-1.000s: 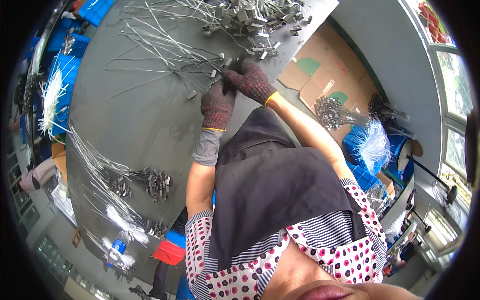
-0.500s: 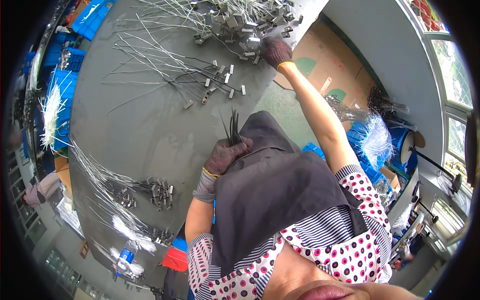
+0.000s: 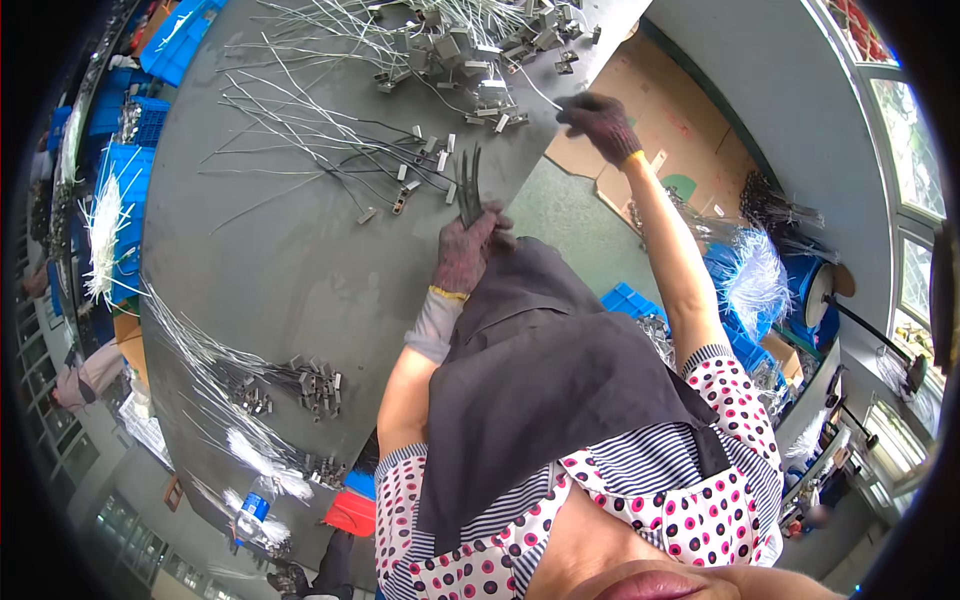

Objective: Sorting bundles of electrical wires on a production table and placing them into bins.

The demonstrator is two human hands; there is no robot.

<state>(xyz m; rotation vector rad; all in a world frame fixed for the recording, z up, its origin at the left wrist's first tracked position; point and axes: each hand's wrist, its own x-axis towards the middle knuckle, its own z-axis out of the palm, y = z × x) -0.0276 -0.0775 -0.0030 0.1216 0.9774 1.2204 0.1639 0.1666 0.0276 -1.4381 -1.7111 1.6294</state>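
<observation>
Few wires (image 3: 470,190) sit gripped in our left hand (image 3: 465,255); our right hand (image 3: 598,122) pinches one from the big pile (image 3: 480,45) at the frame's top.

Gloved left hand (image 3: 468,252) fisted near the chest, gloved right hand (image 3: 600,122) outstretched, fingers curled

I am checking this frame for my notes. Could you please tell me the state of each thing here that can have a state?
left hand: gloved, closed on a bunch of dark wires
bunch of dark wires: upright, gripped at the lower end
right hand: gloved, stretched out to a thin wire at the table edge
loose wires with metal blocks: scattered in a pile
grey table: partly covered
</observation>
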